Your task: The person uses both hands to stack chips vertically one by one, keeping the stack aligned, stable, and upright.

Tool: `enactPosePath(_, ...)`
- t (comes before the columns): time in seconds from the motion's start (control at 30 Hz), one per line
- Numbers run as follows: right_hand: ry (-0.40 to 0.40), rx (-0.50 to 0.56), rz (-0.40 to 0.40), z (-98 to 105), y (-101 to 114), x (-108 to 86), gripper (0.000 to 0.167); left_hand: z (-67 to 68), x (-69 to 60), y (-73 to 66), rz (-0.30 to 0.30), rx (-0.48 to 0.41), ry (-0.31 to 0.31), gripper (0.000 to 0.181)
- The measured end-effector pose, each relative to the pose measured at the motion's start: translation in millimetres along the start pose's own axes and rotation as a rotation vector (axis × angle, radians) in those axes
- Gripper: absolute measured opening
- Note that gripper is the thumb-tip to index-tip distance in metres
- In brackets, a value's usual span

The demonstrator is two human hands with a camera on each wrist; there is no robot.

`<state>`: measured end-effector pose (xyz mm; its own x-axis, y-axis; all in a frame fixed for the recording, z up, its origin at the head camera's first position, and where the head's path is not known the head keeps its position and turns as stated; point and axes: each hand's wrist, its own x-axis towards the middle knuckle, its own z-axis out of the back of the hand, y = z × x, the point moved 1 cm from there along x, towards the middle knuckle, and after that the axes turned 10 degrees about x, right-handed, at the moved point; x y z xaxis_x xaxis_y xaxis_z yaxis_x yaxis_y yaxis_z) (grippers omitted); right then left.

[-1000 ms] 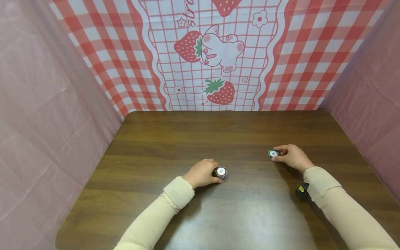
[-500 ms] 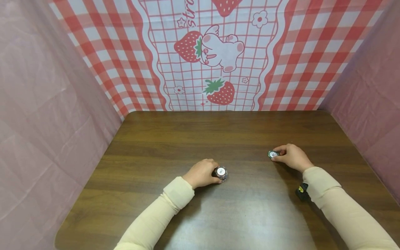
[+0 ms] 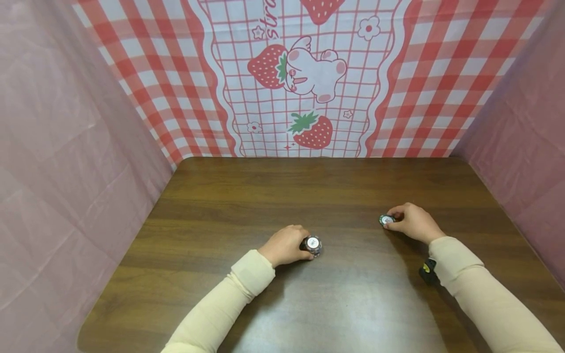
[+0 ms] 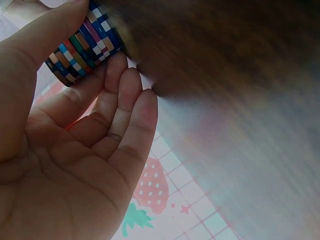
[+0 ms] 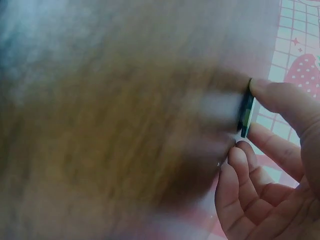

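Note:
A stack of several poker chips (image 3: pixel 313 243) with a white-centred top chip stands on the wooden table, left of its right half. My left hand (image 3: pixel 286 245) grips the stack from its left side, thumb near and fingers far. In the left wrist view the multicoloured edges of the chip stack (image 4: pixel 85 45) show between thumb and index finger. Farther right and back, my right hand (image 3: pixel 415 223) pinches a green poker chip (image 3: pixel 386 220) with a white centre. Seen edge-on in the right wrist view, this green chip (image 5: pixel 246 112) is at or just above the tabletop; I cannot tell which.
The brown wooden table (image 3: pixel 247 191) has rounded corners. A red checked strawberry cloth (image 3: pixel 309 78) hangs along its back edge, and pink cloths (image 3: pixel 66 171) hang at both sides. A small black wrist device (image 3: pixel 427 271) sits under the right cuff.
My right hand and the green chip have shifted very slightly toward me. My left hand keeps its grip on the stack in the same place.

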<state>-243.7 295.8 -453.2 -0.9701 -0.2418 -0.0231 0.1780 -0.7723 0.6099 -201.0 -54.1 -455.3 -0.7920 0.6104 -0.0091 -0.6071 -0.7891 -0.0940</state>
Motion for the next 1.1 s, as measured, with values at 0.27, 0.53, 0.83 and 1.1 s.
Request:
enactPosePath(0.27,-0.021,0.069,-0.005,1,3,-1.4,0.042,0.4,0.2,-0.3,0.0,0.0,0.003,0.039)
enactPosePath(0.53,-0.041,0.096,0.017,0,21,-2.7,0.044,-0.7,0.7,0.1,0.002,0.002,0.003,0.04)
enactPosePath(0.83,-0.067,0.16,0.063,-9,44,-0.6,0.041,-1.9,1.6,0.6,0.002,0.004,0.002,0.04)
enactPosePath(1.1,-0.082,0.196,0.153,-21,66,1.3,0.039,-1.8,1.4,0.8,0.005,0.005,0.005,0.041)
